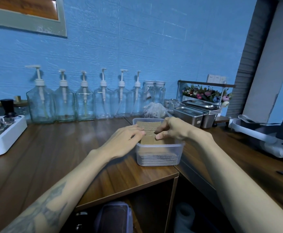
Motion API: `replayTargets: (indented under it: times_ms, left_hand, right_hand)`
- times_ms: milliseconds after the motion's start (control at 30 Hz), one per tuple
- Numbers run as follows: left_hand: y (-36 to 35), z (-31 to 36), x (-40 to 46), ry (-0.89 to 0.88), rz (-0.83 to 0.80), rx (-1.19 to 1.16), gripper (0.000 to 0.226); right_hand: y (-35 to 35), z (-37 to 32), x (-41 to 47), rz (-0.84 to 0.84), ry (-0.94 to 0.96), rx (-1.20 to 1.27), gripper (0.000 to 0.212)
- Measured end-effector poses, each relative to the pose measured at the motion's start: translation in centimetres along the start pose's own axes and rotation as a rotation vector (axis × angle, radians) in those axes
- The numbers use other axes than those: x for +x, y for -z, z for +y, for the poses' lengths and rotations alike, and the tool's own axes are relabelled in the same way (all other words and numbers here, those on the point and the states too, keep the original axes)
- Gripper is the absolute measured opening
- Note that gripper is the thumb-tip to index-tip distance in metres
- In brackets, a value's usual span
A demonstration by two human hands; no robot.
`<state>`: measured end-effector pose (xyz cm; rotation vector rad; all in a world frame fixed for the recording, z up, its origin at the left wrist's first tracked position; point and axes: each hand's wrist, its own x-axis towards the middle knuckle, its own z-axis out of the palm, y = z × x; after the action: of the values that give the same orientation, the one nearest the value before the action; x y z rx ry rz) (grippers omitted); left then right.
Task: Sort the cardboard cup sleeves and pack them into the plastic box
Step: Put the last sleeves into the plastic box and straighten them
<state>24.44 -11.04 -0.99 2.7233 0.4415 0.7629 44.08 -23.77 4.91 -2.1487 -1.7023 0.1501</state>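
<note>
At the far left of the wooden counter (53,148) sits a white tray (4,140) holding dark and metal pieces that are too blurred to tell apart. Behind it stand lidded jars (20,106), contents unclear. Along the blue wall runs a row of 6 clear pump bottles (85,103), all looking empty or nearly so, then 2 clear jars (154,93) with pale lids.

In the middle, at the counter's corner, stands the clear plastic box (157,153). A stack of flat brown cardboard cup sleeves (159,158) shows through its near wall, and more sleeves lie inside on top. The left hand (129,137) reaches over the box's left rim, fingers fairly straight and resting on the top sleeves. The right hand (172,130) comes from the other side, its fingers curled down onto a sleeve near the middle of the box; whether it pinches it or only presses I cannot tell.

Behind the box lies a crumpled clear bag (154,110). To the right stand 2 steel pans (192,116), a lid stacked on the rear one, their insides hidden. Behind them is a small rack with flowers (206,95). At the far right rests a white device (258,133).
</note>
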Motion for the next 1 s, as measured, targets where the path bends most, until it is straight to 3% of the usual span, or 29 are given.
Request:
replayTargets:
  times_ms: [133, 333, 467, 633, 833, 1000]
  left_hand:
    - [-0.2, 0.1, -0.1, -0.002, -0.005, 0.018, 0.048]
    - [-0.5, 0.1, -0.2, -0.009, 0.005, -0.124, 0.042]
    - [-0.5, 0.1, -0.1, 0.020, 0.006, -0.219, 0.050]
    - [-0.6, 0.2, -0.3, 0.027, 0.056, -0.242, 0.047]
    - [-0.7, -0.1, -0.8, 0.046, 0.082, -0.316, 0.032]
    - [0.4, -0.1, -1.3, 0.073, 0.149, -0.297, 0.029]
  right_hand:
    - [0.4, -0.4, -0.5, -0.029, 0.024, 0.103, 0.016]
    - [-1.1, -0.7, -0.1, 0.071, 0.044, 0.032, 0.017]
    - [-1.3, -1.0, 0.9, 0.094, 0.075, -0.078, 0.017]
    - [-1.8, -0.9, 0.9, 0.119, 0.072, -0.134, 0.028]
    - [-1.1, -0.6, 0.0, 0.063, 0.032, 0.074, 0.016]
    - [-1.2, 0.0, -1.2, 0.207, 0.010, 0.169, 0.005]
